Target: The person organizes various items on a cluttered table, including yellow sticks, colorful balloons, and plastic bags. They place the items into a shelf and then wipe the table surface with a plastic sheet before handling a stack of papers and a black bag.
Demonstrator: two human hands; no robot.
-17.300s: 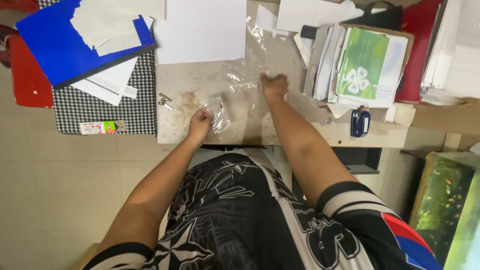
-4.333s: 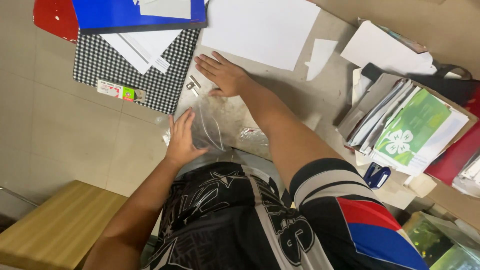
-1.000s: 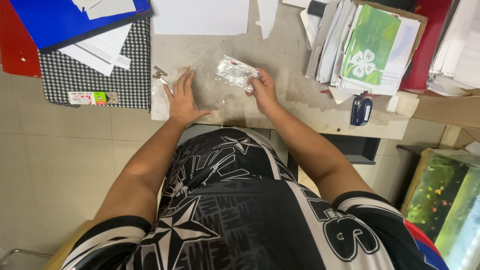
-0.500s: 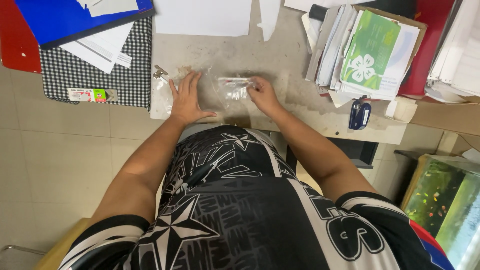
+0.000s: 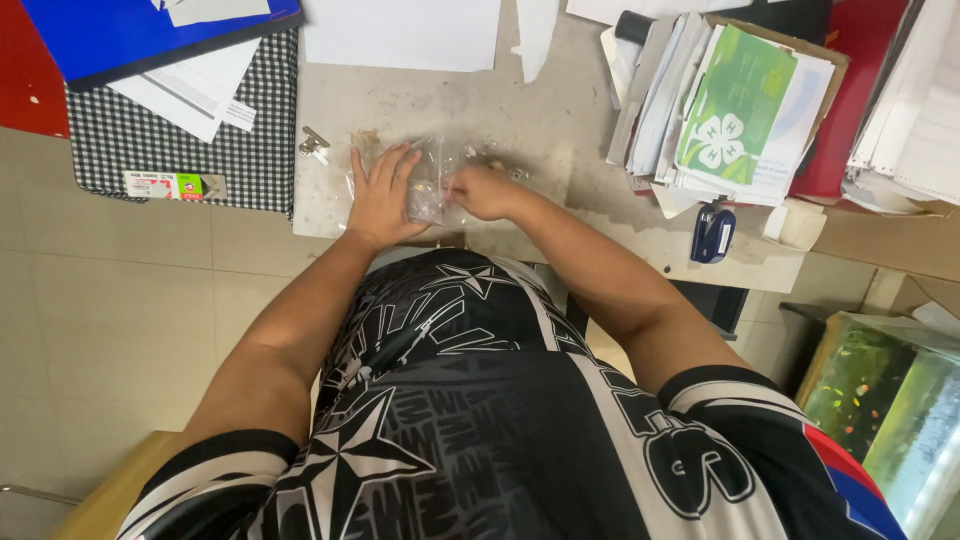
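Both hands now meet on the clear bag (image 5: 432, 190) at the surface's (image 5: 560, 120) near edge.
Left hand (image 5: 383, 197) lies spread, flattening it; right hand (image 5: 482, 190), moved in closer, pinches its side.

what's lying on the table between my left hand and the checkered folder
In the head view, a small metal clip lies on the bare tabletop between the left hand and the checkered folder, close to the folder's edge.

Both my arms reach toward twelve o'clock, forearms bare. My left hand (image 5: 383, 197) lies flat, palm down, fingers spread and pointing to twelve. My right hand (image 5: 480, 190) sits just beside it at three o'clock, fingers curled and pinched together.
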